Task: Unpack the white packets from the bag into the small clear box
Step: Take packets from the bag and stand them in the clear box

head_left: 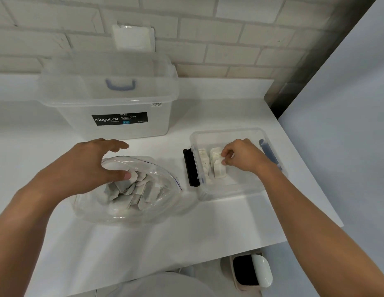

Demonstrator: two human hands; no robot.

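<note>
1. The left hand [88, 166] is over the bag [165, 187], a clear one lying on the white desk [143, 243] left of centre with its mouth gaping open.
2. The grip there is loose: fingers spread and gently curved above the opening, thumb tip just touching a packet at the top of the heap. It clasps nothing that I can see.
3. Inside the bag sits a jumbled heap of white packets [131, 194], plenty of them.
4. Over to the right hand [240, 157], which is down inside the small clear box [225, 130]. The box stands on the desk just right of the bag, not touching it.
5. This grip is closed: thumb and fingertips pinch the top edge of the upright packet [219, 170], which stands in the middle of the box.
6. Just to its left, the stacked packets [202, 161] stand on edge in a row along the box's left wall.
7. A black latch [191, 168] hangs folded out on the box's left side, and a blue latch [268, 153] shows on its right side, beyond the wrist.
8. Behind it all stands a large storage box [113, 99], clear with a black label, against the brick wall [208, 28].
</note>
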